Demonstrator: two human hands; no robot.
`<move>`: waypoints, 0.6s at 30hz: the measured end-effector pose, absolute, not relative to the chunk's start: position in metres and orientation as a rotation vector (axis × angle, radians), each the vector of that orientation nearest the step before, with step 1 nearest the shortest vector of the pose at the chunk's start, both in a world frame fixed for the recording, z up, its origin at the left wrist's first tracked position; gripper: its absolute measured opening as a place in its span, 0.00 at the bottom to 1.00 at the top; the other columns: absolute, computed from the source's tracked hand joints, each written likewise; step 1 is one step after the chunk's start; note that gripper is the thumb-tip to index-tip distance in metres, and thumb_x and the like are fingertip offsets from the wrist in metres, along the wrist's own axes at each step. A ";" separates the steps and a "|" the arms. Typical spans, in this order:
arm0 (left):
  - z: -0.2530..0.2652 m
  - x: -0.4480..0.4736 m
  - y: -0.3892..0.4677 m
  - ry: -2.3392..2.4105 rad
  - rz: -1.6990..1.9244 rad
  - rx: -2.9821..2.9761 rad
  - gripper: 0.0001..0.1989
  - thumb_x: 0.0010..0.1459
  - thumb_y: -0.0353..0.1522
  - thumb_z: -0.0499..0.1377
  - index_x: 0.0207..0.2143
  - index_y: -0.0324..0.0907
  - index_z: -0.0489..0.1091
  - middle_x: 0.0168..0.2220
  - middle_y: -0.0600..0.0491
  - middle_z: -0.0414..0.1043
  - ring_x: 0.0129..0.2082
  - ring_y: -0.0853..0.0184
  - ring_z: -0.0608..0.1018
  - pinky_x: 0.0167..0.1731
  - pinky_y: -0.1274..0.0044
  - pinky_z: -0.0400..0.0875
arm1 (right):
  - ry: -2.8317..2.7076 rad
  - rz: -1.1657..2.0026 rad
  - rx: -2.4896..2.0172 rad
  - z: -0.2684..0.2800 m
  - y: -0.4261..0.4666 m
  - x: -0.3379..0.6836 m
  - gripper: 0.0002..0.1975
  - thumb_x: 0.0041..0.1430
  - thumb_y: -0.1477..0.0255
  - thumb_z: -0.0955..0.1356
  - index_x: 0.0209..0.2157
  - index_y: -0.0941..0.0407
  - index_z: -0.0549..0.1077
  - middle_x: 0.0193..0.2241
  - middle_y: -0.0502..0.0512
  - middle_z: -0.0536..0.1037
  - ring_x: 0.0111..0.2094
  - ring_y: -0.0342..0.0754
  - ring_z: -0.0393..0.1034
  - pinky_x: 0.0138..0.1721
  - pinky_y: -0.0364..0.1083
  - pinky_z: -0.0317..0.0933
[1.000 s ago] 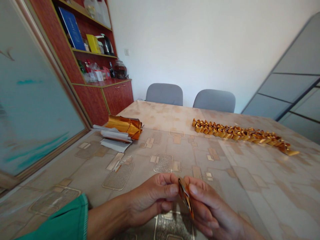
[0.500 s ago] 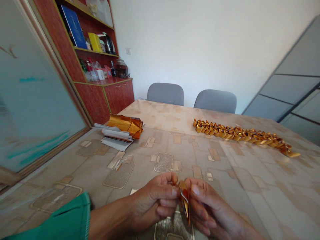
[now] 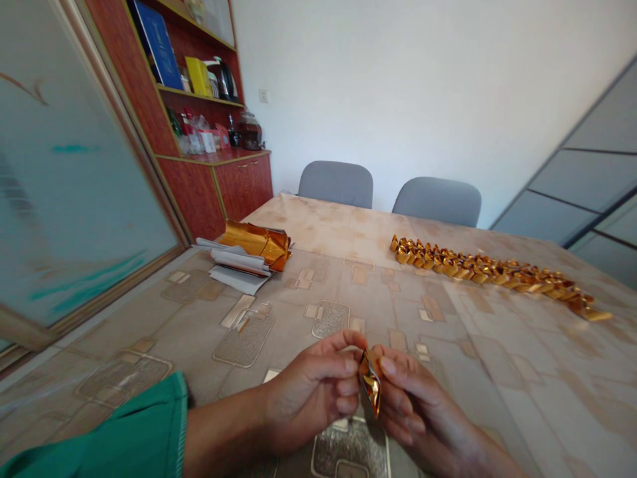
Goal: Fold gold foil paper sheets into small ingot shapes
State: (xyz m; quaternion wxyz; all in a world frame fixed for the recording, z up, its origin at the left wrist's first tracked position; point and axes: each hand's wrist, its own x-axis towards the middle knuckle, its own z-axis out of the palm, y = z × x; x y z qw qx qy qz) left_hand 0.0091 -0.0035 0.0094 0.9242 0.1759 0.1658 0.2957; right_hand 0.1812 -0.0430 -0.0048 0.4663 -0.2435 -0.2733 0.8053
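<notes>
Between my two hands is a small folded piece of gold foil paper (image 3: 371, 386), narrow and pointed at its lower end, its shiny inside facing me. My left hand (image 3: 311, 388) pinches its left side with thumb and forefinger. On the other side my right hand (image 3: 411, 392) grips it by the upper edge, the remaining fingers curled behind and below. Both hands are held just above the patterned tablecloth near the front of the table.
Gold and white paper sheets (image 3: 253, 249) lie stacked at the left. Rows of folded gold foil pieces (image 3: 488, 269) stretch along the right. Two grey chairs (image 3: 336, 182) stand behind the table (image 3: 318, 216). A red cabinet (image 3: 219, 179) and a glass door (image 3: 89, 199) are at the left.
The folded foil piece has opened wider in the middle, showing more of its shiny inside. Both hands stay on it. The whole view has shifted slightly.
</notes>
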 end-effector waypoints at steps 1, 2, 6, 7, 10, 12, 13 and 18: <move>0.009 0.010 -0.004 0.349 0.619 0.380 0.15 0.47 0.24 0.69 0.37 0.39 0.71 0.26 0.59 0.65 0.20 0.79 0.63 0.20 0.84 0.53 | -0.668 1.969 -0.602 -0.004 -0.043 0.181 0.11 0.62 0.67 0.71 0.28 0.57 0.72 0.14 0.38 0.59 0.11 0.34 0.39 0.13 0.35 0.48; 0.009 0.010 -0.004 0.359 0.631 0.398 0.16 0.46 0.24 0.70 0.37 0.39 0.71 0.27 0.58 0.66 0.21 0.78 0.65 0.21 0.84 0.55 | -0.667 1.961 -0.604 -0.004 -0.042 0.180 0.12 0.62 0.67 0.71 0.27 0.57 0.71 0.13 0.38 0.59 0.11 0.34 0.39 0.13 0.35 0.48; 0.009 0.011 -0.006 0.421 0.662 0.481 0.20 0.43 0.27 0.72 0.38 0.40 0.69 0.33 0.55 0.70 0.30 0.72 0.73 0.29 0.81 0.62 | -0.680 1.948 -0.617 -0.003 -0.042 0.178 0.15 0.63 0.66 0.70 0.23 0.57 0.70 0.12 0.39 0.59 0.12 0.34 0.39 0.14 0.36 0.47; 0.009 0.011 -0.006 0.433 0.668 0.508 0.21 0.43 0.29 0.72 0.38 0.40 0.68 0.33 0.55 0.70 0.30 0.72 0.74 0.30 0.80 0.62 | -0.684 1.946 -0.622 -0.003 -0.042 0.178 0.15 0.63 0.66 0.70 0.24 0.57 0.70 0.12 0.39 0.58 0.11 0.35 0.39 0.14 0.36 0.47; 0.009 0.012 -0.006 0.475 0.682 0.592 0.22 0.42 0.30 0.73 0.38 0.41 0.66 0.33 0.56 0.70 0.29 0.73 0.73 0.28 0.81 0.61 | -0.697 1.938 -0.637 -0.005 -0.042 0.177 0.13 0.64 0.67 0.69 0.26 0.57 0.72 0.12 0.39 0.57 0.11 0.35 0.38 0.14 0.36 0.47; 0.010 0.013 -0.007 0.506 0.693 0.639 0.23 0.42 0.31 0.72 0.38 0.42 0.65 0.31 0.57 0.70 0.27 0.74 0.72 0.27 0.81 0.60 | -0.708 1.937 -0.633 -0.007 -0.042 0.177 0.14 0.66 0.67 0.68 0.26 0.57 0.72 0.11 0.39 0.56 0.11 0.35 0.38 0.14 0.36 0.47; 0.010 0.014 -0.008 0.520 0.700 0.658 0.23 0.42 0.32 0.72 0.37 0.42 0.65 0.30 0.58 0.70 0.25 0.75 0.71 0.26 0.81 0.60 | -0.714 1.939 -0.626 -0.007 -0.042 0.177 0.16 0.66 0.67 0.67 0.25 0.57 0.72 0.11 0.39 0.56 0.11 0.35 0.39 0.14 0.36 0.47; 0.010 0.016 -0.009 0.582 0.727 0.722 0.21 0.43 0.33 0.70 0.37 0.41 0.64 0.27 0.60 0.68 0.21 0.77 0.69 0.22 0.81 0.57 | -0.724 1.963 -0.608 -0.008 -0.042 0.177 0.15 0.67 0.68 0.66 0.26 0.57 0.73 0.10 0.39 0.57 0.11 0.35 0.40 0.14 0.35 0.47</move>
